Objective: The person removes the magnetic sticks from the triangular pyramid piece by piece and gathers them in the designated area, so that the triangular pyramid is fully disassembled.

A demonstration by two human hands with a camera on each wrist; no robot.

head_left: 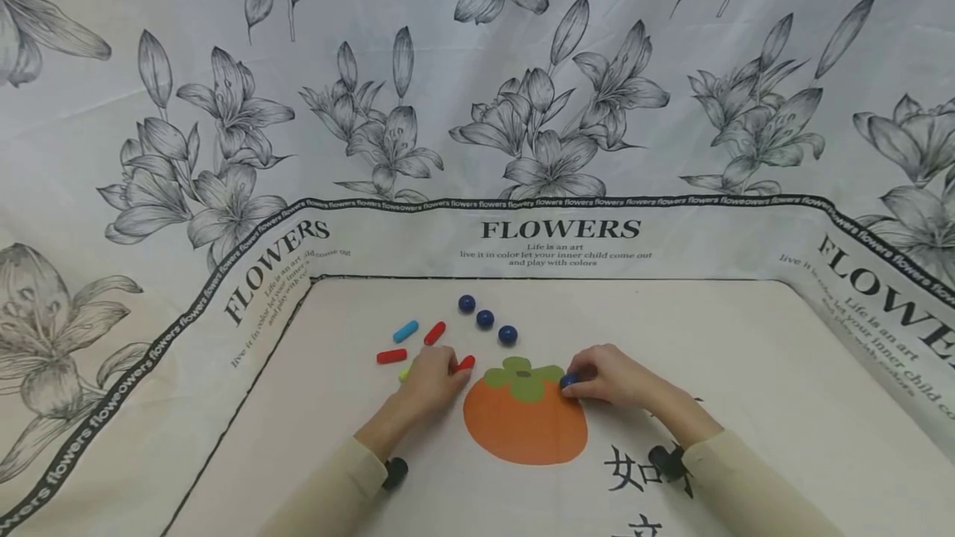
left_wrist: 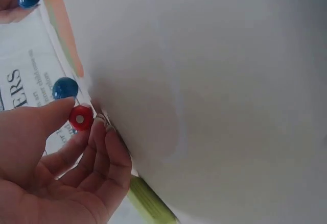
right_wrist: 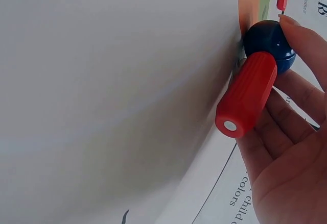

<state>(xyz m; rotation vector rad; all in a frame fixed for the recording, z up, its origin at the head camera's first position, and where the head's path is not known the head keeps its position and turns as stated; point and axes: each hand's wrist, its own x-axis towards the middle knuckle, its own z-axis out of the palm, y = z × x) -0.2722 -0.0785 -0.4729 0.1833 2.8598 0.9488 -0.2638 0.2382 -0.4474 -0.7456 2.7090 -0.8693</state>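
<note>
My left hand (head_left: pixel 431 378) pinches a red magnetic rod (head_left: pixel 466 363) between thumb and fingertips, just left of a printed persimmon (head_left: pixel 525 429). In the left wrist view that rod (left_wrist: pixel 80 118) points its round end, with a pale metal dot, toward the camera. On the persimmon's right side, my right hand (head_left: pixel 610 375) holds a dark blue ball (head_left: pixel 569 380) by thumb and fingers. The right wrist view shows a second red rod (right_wrist: pixel 246 95) joined to this ball (right_wrist: pixel 266 43), sticking out toward the camera.
Three blue balls (head_left: pixel 485 319) lie in a slanting row beyond the persimmon. Left of them are a light blue rod (head_left: pixel 406 331), two red rods (head_left: pixel 391 355) and a yellow-green rod (head_left: pixel 404 373) partly behind my left hand. A flower-printed cloth (head_left: pixel 559 243) rises behind the table.
</note>
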